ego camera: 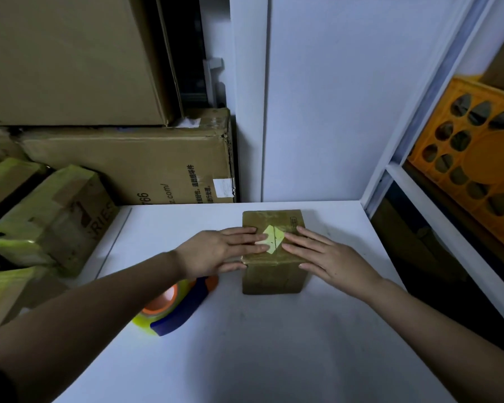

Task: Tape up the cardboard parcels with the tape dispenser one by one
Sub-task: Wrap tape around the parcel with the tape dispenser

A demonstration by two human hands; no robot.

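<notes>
A small brown cardboard parcel [274,274] stands on the white table [245,344], with a pale yellow tape patch on its top. My left hand [216,251] lies flat on the parcel's top left side, fingers spread, thumb down the left wall. My right hand [326,257] rests flat on the top right side. Neither hand grips anything. The tape dispenser [175,309], blue-handled with an orange core and a yellowish tape roll, lies on the table under my left forearm, partly hidden by it.
Taped cardboard boxes [50,216] are piled at the left edge of the table. Large cartons [146,167] are stacked behind them. A white wall panel stands at the back. To the right, a white shelf frame holds an orange plastic crate [477,158].
</notes>
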